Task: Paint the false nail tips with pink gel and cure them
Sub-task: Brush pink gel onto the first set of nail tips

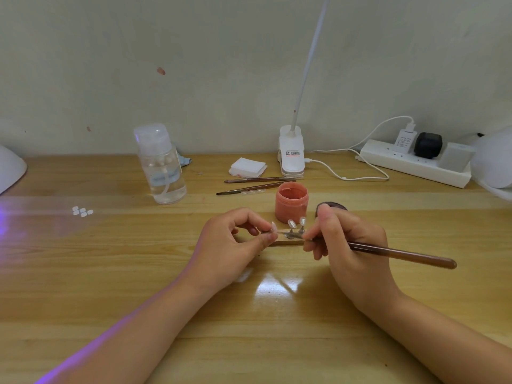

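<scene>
My left hand (235,245) pinches the left end of a small clear holder (289,234) that carries clear false nail tips (291,223), two of them standing upright. My right hand (349,245) grips a brown brush (401,256) like a pen, its handle pointing right and its tip at the holder's right end, hidden by my fingers. An open pink gel jar (291,205) stands just behind the holder, with its dark lid (332,207) beside it behind my right thumb. Several loose white nail tips (82,211) lie on the table at the left.
A white curing lamp (11,169) at the far left casts purple light over the wooden table (138,273). At the back stand a clear pump bottle (162,164), white wipes (248,166), two spare brushes (249,187), a clip lamp (291,153) and a power strip (415,162).
</scene>
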Tool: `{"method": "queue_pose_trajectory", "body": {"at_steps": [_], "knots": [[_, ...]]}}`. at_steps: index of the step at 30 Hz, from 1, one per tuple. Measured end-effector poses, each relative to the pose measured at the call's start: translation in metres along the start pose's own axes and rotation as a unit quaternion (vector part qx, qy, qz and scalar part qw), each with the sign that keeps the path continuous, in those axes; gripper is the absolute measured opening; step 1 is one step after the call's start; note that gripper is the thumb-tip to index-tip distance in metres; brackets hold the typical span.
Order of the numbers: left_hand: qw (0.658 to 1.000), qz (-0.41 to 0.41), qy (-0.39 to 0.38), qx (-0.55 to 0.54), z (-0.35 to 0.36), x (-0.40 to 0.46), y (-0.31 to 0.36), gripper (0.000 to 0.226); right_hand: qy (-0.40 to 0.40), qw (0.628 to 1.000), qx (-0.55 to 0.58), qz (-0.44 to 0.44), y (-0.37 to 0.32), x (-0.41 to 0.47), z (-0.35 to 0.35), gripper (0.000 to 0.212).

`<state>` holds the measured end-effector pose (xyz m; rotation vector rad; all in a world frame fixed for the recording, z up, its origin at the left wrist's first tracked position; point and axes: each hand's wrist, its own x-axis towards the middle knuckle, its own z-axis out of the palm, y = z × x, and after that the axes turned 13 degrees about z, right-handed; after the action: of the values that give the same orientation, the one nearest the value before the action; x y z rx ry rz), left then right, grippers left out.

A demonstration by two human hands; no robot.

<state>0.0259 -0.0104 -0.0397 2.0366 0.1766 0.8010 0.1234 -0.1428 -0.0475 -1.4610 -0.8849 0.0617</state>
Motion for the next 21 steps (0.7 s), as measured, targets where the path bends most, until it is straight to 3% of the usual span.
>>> {"method": "queue_pose_trajectory", "body": {"at_steps": [5,12,21], "knots": [[1.000,0.000,-0.005,0.005,-0.0005,-0.0002,-0.0005,0.016,0.006,0.999,-0.050,-0.018,0.0003,0.0027,0.0023,0.030],[1.000,0.003,-0.001,0.004,0.0001,-0.0001,-0.0016,0.017,-0.005,1.000,-0.017,-0.012,-0.0011,-0.0002,-0.0004,0.037],[1.000,-0.011,-0.008,0.013,-0.0006,-0.0004,0.0028,0.013,0.008,0.998,-0.058,-0.011,-0.0005,0.0031,0.0015,0.028]]}}
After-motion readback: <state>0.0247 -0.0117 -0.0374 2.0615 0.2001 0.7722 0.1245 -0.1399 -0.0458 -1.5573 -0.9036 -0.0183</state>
